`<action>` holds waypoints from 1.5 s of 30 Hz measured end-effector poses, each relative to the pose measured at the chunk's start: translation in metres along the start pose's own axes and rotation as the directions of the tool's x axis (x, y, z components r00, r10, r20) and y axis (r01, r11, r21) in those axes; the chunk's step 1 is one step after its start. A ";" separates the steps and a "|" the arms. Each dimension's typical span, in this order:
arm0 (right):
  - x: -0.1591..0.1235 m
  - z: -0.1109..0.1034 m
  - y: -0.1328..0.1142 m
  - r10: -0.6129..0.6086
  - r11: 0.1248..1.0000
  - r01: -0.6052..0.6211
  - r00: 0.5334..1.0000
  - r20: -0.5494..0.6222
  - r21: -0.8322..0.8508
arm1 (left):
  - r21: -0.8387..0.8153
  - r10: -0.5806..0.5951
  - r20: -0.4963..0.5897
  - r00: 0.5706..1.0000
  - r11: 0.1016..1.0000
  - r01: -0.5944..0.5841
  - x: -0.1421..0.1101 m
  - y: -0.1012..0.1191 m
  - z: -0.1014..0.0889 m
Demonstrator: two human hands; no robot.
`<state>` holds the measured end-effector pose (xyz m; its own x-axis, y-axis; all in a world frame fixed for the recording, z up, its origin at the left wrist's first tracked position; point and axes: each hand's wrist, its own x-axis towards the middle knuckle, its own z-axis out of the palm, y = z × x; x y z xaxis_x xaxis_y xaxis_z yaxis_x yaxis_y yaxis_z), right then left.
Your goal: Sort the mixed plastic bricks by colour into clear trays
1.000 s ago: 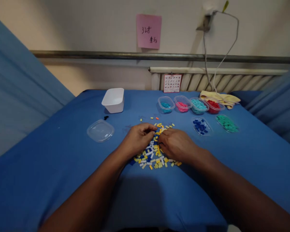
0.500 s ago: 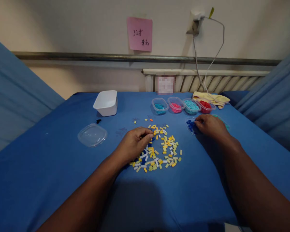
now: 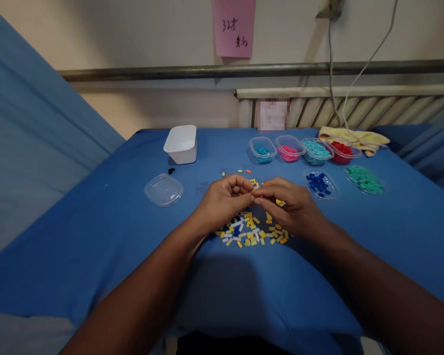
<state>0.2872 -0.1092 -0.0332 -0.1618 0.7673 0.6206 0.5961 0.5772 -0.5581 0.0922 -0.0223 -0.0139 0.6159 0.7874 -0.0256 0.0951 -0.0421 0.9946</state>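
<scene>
Over a loose pile of small yellow, white and blue building bricks (image 3: 251, 235), my two hands meet fingertip to fingertip. My left hand (image 3: 224, 201) is closed in a pinch, thumb against the fingers. Facing it from the right, my right hand (image 3: 292, 203) pinches too, its fingertips touching those of the left. Whatever sits between them is too small and too covered to make out. Part of the pile is hidden beneath both hands. Dark blue bricks (image 3: 318, 184) lie on a shallow clear tray, beyond and right of my right hand.
Clear tubs of teal (image 3: 262, 155), pink (image 3: 288, 153), light blue (image 3: 315, 149) and red bricks (image 3: 341, 152) stand along the back. Green bricks (image 3: 364, 178) lie at right. A white bin (image 3: 180, 144), clear lid (image 3: 164, 190) and black pieces (image 3: 171, 170) are left; a yellow cloth (image 3: 355, 137) lies behind.
My right hand has left the tray of dark blue bricks and come left to meet my left hand over the pile. The camera view has shifted left and down.
</scene>
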 end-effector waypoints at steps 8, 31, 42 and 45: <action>0.000 0.008 0.019 0.107 0.978 -0.051 0.954 0.281 -0.200 | 0.314 0.147 -0.149 0.978 0.945 -0.094 0.013 -0.012 -0.024; 0.007 0.015 0.005 0.219 0.886 0.069 0.809 0.545 -0.459 | 0.663 0.302 -0.175 0.937 0.740 -0.114 0.022 -0.040 -0.042; -0.024 -0.072 0.057 0.345 0.788 -0.267 0.938 0.038 -0.555 | 0.734 0.300 0.149 0.942 0.604 -0.309 0.012 -0.029 -0.036; -0.041 -0.104 0.083 0.491 0.594 -0.418 0.865 -0.102 -0.687 | 0.802 0.296 0.264 0.918 0.462 -0.380 0.012 -0.030 -0.036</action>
<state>0.4251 -0.1213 -0.0479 0.2332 0.9187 0.3186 0.9621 -0.1704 -0.2127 0.0686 0.0102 -0.0405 0.8002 0.5478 0.2440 0.4371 -0.8113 0.3882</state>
